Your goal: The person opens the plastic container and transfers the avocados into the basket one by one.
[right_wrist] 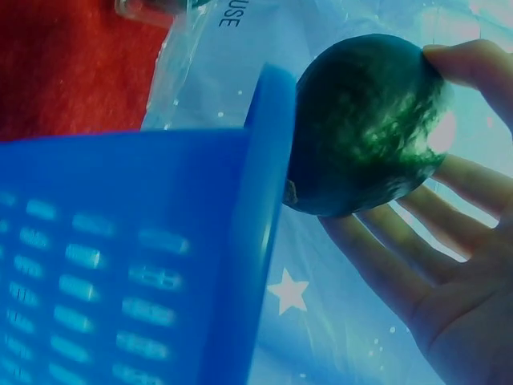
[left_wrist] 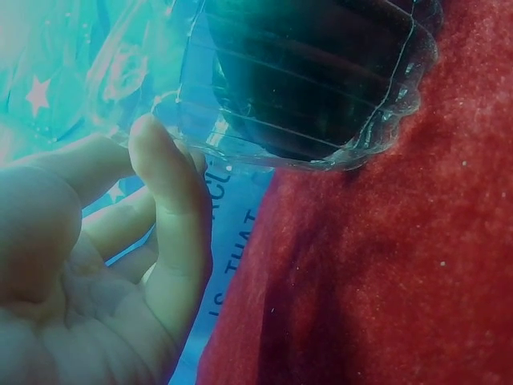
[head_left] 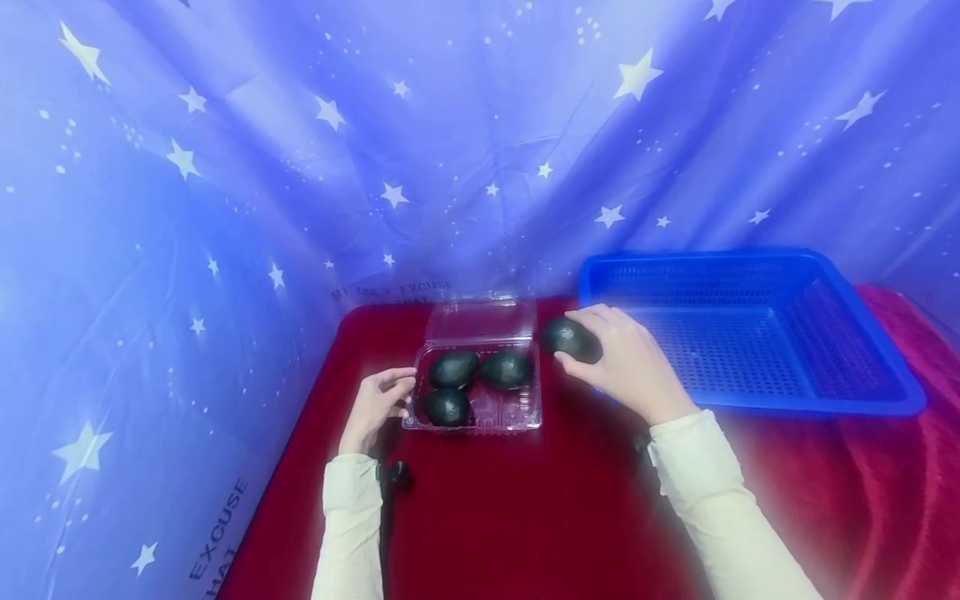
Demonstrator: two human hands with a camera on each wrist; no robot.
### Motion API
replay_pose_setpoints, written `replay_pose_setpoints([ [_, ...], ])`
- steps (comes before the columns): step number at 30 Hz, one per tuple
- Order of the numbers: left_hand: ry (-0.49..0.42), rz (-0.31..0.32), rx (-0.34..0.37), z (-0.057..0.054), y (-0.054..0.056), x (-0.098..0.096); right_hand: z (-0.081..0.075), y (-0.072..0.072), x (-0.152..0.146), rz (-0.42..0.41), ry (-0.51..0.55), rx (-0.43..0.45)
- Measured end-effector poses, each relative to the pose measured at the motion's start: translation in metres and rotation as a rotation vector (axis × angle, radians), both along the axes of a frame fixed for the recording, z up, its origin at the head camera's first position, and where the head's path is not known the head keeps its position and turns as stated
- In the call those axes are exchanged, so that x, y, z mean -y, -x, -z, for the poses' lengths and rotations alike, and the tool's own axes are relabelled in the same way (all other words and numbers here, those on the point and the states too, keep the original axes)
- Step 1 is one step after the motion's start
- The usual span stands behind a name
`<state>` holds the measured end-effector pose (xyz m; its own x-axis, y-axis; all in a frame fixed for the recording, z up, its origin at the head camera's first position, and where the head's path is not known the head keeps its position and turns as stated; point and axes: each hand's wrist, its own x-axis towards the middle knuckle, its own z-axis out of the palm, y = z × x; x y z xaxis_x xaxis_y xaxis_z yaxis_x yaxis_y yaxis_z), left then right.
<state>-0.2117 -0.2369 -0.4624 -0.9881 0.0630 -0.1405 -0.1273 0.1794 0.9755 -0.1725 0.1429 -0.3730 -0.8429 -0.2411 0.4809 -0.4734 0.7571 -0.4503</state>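
Observation:
My right hand (head_left: 630, 367) holds a dark green avocado (head_left: 562, 337) between thumb and fingers, just left of the blue basket. In the right wrist view the avocado (right_wrist: 361, 120) shows its bumpy skin and a small stem scar beside the basket's rim. A clear plastic clamshell box (head_left: 517, 418) stands on the red cloth with its lid (head_left: 480, 321) folded back. Three avocados lie in it, one at the back left (head_left: 453, 368), one at the front left (head_left: 447, 407) and one at the back right (head_left: 507, 369). My left hand (head_left: 371, 408) pinches the box's left rim.
The blue perforated basket (head_left: 750, 408) stands at the right on the red cloth (head_left: 510, 517). A blue curtain (head_left: 465, 125) with white stars hangs behind and along the left side.

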Motion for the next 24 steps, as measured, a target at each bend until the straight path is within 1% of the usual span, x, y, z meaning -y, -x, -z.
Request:
replay_pose_setpoints([
  [3, 0.002, 0.005, -0.001, -0.003, 0.000, -0.001, 0.000, -0.002, -0.004, 0.015, 0.004, -0.010],
  [5, 0.014, 0.001, -0.008, -0.002, 0.000, -0.001, 0.002, -0.003, -0.005, 0.016, 0.008, -0.027],
  [7, 0.026, -0.004, -0.026, 0.003, 0.000, 0.001, 0.003, -0.003, -0.005, 0.018, 0.013, -0.031],
  [9, 0.032, -0.005, -0.029, 0.004, -0.002, 0.002, 0.004, -0.003, -0.005, 0.021, 0.016, -0.028],
  [13, 0.029, -0.026, -0.003, 0.008, -0.005, 0.005, 0.008, 0.000, -0.006, 0.026, 0.028, -0.010],
  [16, 0.015, -0.036, 0.000, 0.009, -0.005, 0.006, 0.009, 0.003, -0.008, 0.038, 0.040, -0.009],
  [20, 0.007, -0.008, -0.021, 0.006, -0.002, 0.005, 0.008, 0.005, -0.014, 0.066, 0.051, -0.015],
  [24, -0.005, 0.003, -0.014, 0.005, 0.001, 0.003, 0.006, 0.004, -0.020, 0.092, 0.064, 0.015],
])
